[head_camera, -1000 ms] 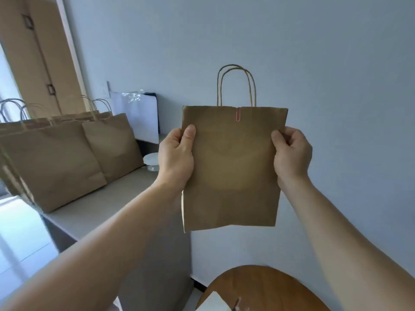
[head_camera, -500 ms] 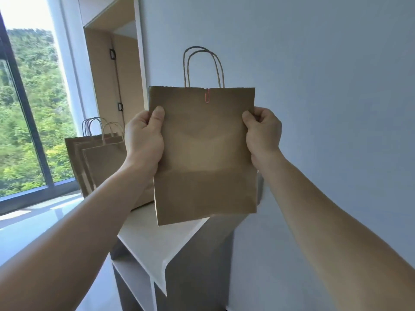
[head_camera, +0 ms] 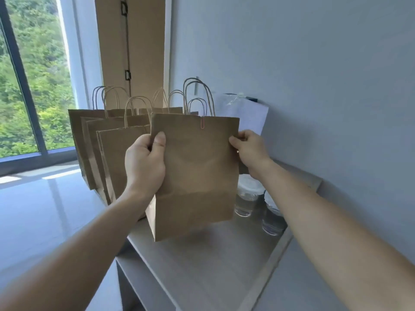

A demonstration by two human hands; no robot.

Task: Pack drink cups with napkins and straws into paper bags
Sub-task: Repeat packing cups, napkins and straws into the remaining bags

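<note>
I hold a brown paper bag upright in front of me, its top closed with a pink paper clip. My left hand grips its left edge, thumb on the front. My right hand pinches its right edge. The bag's bottom hangs just above the grey shelf top. Two clear lidded drink cups stand on the shelf to the right, partly hidden by the bag and my right arm.
Several brown paper bags with twisted handles stand in a row at the shelf's far left end. A white packet in clear plastic leans against the wall. A large window is on the left.
The bag has come lower and nearer the shelf top. My view swung, bringing the row of bags and the cups into sight. Both hands keep their hold.
</note>
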